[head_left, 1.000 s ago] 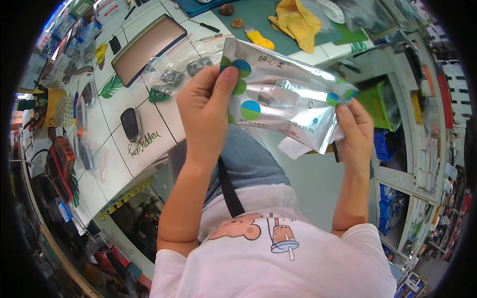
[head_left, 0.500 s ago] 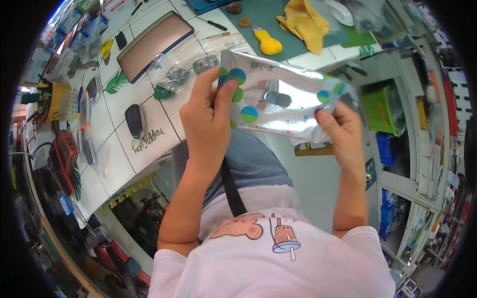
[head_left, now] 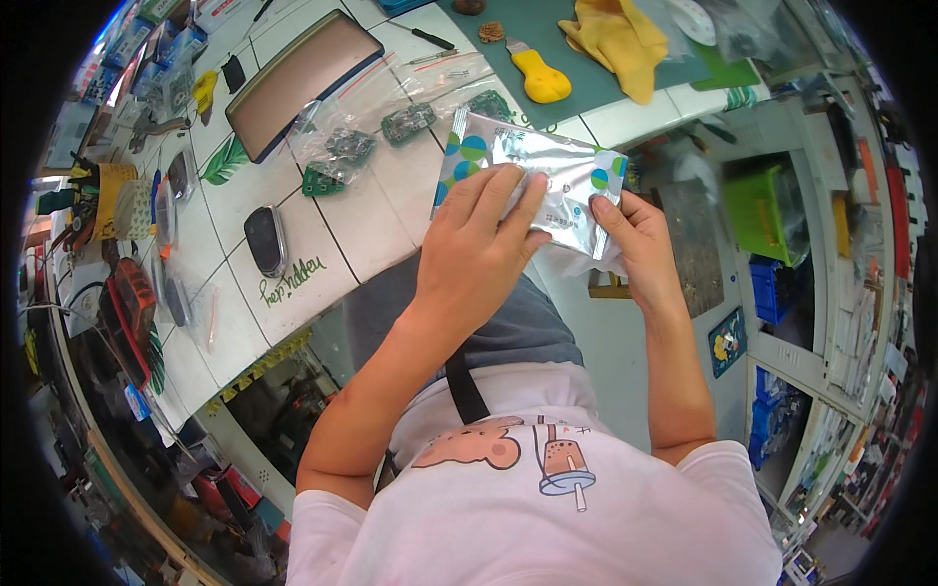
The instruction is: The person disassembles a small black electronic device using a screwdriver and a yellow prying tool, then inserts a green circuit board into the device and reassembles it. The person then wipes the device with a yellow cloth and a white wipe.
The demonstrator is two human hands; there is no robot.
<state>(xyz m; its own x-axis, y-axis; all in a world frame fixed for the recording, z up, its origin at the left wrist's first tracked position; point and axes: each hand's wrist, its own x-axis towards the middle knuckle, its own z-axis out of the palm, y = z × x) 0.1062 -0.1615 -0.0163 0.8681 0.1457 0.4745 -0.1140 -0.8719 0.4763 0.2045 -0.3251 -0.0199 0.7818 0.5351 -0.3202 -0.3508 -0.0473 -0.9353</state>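
In front of my chest is a silver foil packet (head_left: 584, 172) with blue and green dots, held up over my lap. My right hand (head_left: 640, 239) pinches its right edge, thumb on the front face. Across the lower left of that face lies my left hand (head_left: 479, 239), its fingers stretched out and its thumb apart near the bottom edge. The palm side of the left hand is hidden. A pale, thin sheet or plastic (head_left: 581, 262) shows below the packet.
On the white tiled table lie a black key fob (head_left: 265, 239), bagged green circuit boards (head_left: 349, 148), a shallow tray (head_left: 303, 88) and a screwdriver (head_left: 430, 39). A yellow-handled scraper (head_left: 540, 78) and yellow cloth (head_left: 620, 44) rest on a green mat (head_left: 586, 93). Shelves with a green bin (head_left: 767, 210) stand right.
My left hand has left the packet's upper left edge and come down onto its front. My right hand has shifted left slightly with the packet, which now appears narrower and more tilted.
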